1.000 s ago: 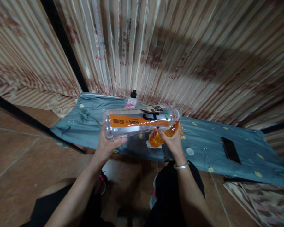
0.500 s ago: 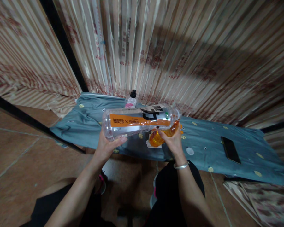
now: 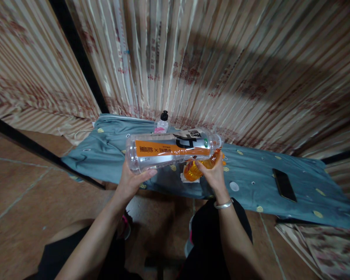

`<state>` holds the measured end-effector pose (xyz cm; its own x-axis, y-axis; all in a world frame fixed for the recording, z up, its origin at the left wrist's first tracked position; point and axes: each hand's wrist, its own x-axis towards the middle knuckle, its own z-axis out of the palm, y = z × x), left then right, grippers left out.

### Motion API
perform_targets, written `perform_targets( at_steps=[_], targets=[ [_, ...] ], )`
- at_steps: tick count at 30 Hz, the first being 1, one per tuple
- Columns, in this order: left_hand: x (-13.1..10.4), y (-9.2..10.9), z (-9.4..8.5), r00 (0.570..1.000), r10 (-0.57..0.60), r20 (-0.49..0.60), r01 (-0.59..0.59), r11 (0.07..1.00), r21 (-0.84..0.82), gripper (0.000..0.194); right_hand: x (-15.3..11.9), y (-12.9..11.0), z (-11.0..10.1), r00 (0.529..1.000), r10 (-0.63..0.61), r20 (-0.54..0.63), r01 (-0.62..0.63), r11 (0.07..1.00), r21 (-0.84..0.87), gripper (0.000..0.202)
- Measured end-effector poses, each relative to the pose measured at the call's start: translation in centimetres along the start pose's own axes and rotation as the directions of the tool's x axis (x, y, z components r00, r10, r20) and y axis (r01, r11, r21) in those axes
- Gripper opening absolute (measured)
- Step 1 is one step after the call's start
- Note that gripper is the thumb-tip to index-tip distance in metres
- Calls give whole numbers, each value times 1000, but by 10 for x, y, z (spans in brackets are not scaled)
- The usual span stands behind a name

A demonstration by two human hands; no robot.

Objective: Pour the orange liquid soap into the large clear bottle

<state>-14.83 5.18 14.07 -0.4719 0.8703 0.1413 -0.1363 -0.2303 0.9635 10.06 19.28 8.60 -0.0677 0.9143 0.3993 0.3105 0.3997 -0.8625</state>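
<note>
A large clear plastic bottle (image 3: 169, 149) with an orange and silver label lies nearly sideways in the air, its mouth to the right. My left hand (image 3: 131, 182) is wrapped around its base, thumb along the near side. My right hand (image 3: 214, 175) grips a smaller orange bottle (image 3: 192, 172) just below the clear bottle's neck. That bottle tilts, its upper end toward the clear bottle's mouth; the meeting of the two is partly hidden by my fingers. Under the orange bottle, a white tissue-like piece (image 3: 195, 180) shows on the cloth.
A blue-grey patterned cloth (image 3: 251, 194) covers the long narrow surface. A small black-topped bottle (image 3: 162, 125) stands behind the clear bottle. To the right lie a white round disc (image 3: 234, 186) and a dark phone (image 3: 284, 184). Black poles (image 3: 78, 58) and a striped curtain (image 3: 221, 77) border the surface.
</note>
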Motion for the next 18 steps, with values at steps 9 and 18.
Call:
perform_targets(
  at_steps=[9, 18],
  targets=[
    [0, -3, 0, 1000, -2, -9, 2, 1000, -15, 75, 0, 0, 0, 1000, 4, 0, -4, 1000, 4, 82],
    [3, -8, -2, 1000, 29, 6, -29, 999, -33, 79, 1, 3, 0, 1000, -11, -7, 11, 1000, 4, 84]
  ],
)
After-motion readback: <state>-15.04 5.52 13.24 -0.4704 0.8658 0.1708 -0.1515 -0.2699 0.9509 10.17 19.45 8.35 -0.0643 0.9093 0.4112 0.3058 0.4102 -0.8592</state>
